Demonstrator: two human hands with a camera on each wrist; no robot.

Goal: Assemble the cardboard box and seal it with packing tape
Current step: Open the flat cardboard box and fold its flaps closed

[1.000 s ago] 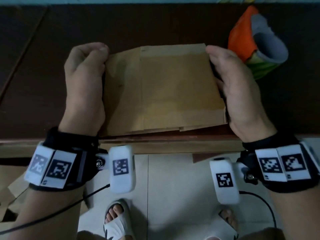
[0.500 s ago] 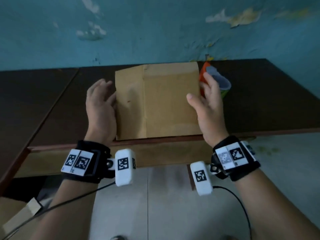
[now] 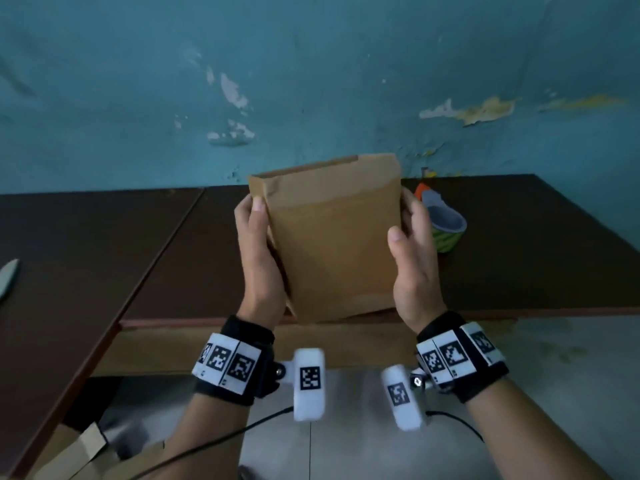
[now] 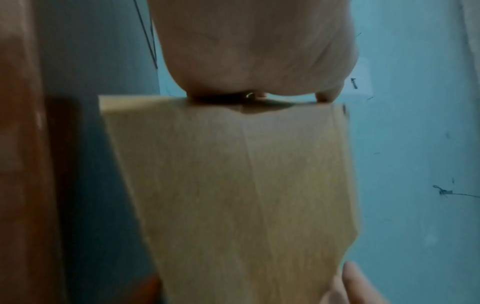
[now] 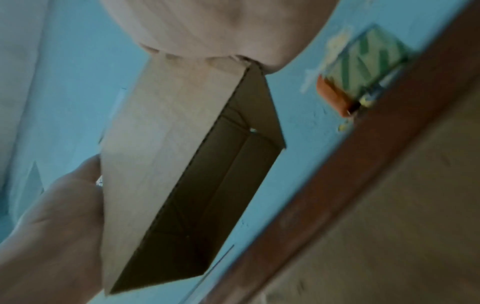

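I hold a brown cardboard box [image 3: 332, 244] upright in the air over the near edge of the dark table [image 3: 138, 237]. My left hand [image 3: 258, 261] grips its left edge, thumb on the front face. My right hand [image 3: 414, 268] grips the right edge the same way. In the right wrist view the box [image 5: 145, 144] is partly spread, showing a narrow dark inside, with my left hand [image 5: 52, 226] at its far side. The left wrist view shows a plain box [image 4: 233, 185] face under my palm. No roll I can name as packing tape is in view.
An orange, green and grey hollow object [image 3: 443, 223] lies on the table just behind my right hand, near the teal wall [image 3: 311, 81]. A pale blade-like thing [image 3: 7, 278] lies at the table's far left. Loose cardboard pieces [image 3: 79, 455] lie on the floor lower left.
The box lay flat on the table with my hands at its sides. Both hands have since taken hold and lifted it upright off the table, and the head view has tilted up.
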